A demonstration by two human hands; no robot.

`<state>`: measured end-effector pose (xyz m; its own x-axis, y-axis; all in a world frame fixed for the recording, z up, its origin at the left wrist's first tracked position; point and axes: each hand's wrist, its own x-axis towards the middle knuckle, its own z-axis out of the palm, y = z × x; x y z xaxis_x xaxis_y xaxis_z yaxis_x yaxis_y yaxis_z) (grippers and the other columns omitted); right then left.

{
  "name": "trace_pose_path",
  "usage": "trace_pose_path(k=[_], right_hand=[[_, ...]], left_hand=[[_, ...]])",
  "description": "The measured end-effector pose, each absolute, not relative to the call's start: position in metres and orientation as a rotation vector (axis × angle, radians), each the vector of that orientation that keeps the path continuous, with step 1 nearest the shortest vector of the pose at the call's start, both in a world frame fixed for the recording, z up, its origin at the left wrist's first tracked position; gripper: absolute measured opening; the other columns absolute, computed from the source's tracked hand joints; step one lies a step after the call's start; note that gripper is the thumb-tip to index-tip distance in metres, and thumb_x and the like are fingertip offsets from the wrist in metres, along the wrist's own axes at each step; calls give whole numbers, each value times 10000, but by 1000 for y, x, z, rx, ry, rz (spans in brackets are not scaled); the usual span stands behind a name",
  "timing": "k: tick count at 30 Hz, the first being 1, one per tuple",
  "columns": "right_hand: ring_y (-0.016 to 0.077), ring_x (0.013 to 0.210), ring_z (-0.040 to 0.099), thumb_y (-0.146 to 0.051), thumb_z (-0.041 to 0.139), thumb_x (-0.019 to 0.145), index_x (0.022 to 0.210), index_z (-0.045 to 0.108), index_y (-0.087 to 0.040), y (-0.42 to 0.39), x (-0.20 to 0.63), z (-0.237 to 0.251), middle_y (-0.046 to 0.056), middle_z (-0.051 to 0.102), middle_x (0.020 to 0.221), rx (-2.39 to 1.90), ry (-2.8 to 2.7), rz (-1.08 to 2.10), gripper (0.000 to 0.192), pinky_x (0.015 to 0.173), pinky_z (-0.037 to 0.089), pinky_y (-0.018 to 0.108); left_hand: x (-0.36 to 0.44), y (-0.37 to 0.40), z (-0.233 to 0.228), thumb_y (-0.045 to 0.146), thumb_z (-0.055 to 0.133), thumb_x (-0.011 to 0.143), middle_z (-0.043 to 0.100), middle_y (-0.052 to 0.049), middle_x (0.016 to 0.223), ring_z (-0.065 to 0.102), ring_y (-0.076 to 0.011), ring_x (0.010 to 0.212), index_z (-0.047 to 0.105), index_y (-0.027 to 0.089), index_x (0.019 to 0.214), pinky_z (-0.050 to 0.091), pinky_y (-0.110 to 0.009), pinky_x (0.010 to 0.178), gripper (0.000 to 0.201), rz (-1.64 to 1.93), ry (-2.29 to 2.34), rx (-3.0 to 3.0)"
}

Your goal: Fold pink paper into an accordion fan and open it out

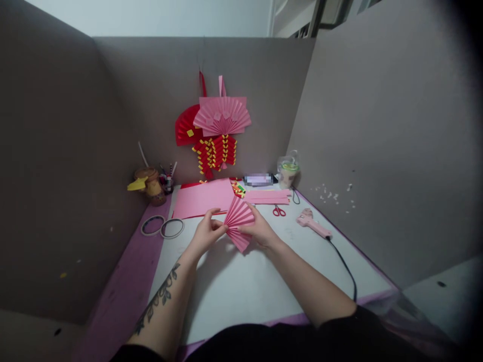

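A pleated pink paper fan is held up above the white table sheet, its folds spread out toward the right. My left hand pinches the gathered end of the folds between thumb and fingers. My right hand grips the spread side, thumb in front and fingers partly hidden behind the paper. Just beyond the fan lies a large pink paper sheet, with red paper showing under its edge. Pink paper strips lie to the right of it.
Red-handled scissors and a pink glue gun with a black cord lie at right. Two tape rolls rest at left. A bagged drink cup stands at the back. Finished fan decorations hang on the grey partition.
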<state>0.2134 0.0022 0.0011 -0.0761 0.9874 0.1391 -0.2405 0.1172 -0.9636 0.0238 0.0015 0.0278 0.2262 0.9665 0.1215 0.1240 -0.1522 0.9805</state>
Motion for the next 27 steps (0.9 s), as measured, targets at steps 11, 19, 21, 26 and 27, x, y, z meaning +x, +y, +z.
trace_pose_path(k=[11, 19, 21, 26, 27], right_hand=[[256, 968, 622, -186, 815, 502, 1302, 416, -217, 1, 205, -1, 52, 665, 1035, -807, -1037, 1359, 894, 887, 472, 464], [208, 909, 623, -151, 758, 530, 1366, 351, -253, 3, 200, -5, 25, 656, 1050, -891, -1004, 1224, 935, 844, 488, 389], [203, 886, 625, -144, 742, 534, 1334, 395, -242, 3, 199, -3, 19, 665, 1009, -904, -1009, 1197, 878, 824, 493, 370], [191, 775, 631, -143, 727, 529, 1038, 583, -192, 1, 196, 1, 7, 677, 853, -867, -1017, 1237, 531, 734, 509, 330], [189, 759, 629, -147, 728, 524, 1002, 590, -184, 1, 196, 1, 7, 676, 838, -875, -1006, 1247, 500, 722, 509, 326]], left_hand=[[28, 3, 22, 365, 723, 650, 667, -5, 730, 620, -148, 695, 418, 174, 1205, 437, -258, 674, 662, 1098, 1020, 1388], [30, 3, 17, 329, 713, 673, 681, -17, 757, 631, -148, 710, 407, 169, 1183, 450, -277, 701, 616, 1093, 954, 1335], [30, 3, 19, 318, 710, 669, 687, -18, 764, 632, -145, 709, 420, 175, 1148, 448, -270, 701, 578, 1107, 959, 1325], [29, 3, 23, 296, 712, 618, 673, 12, 671, 616, -137, 616, 445, 188, 1019, 424, -239, 629, 494, 1145, 1056, 1281], [28, 4, 23, 293, 713, 606, 674, 13, 663, 615, -137, 605, 440, 191, 997, 420, -236, 620, 488, 1151, 1059, 1264]])
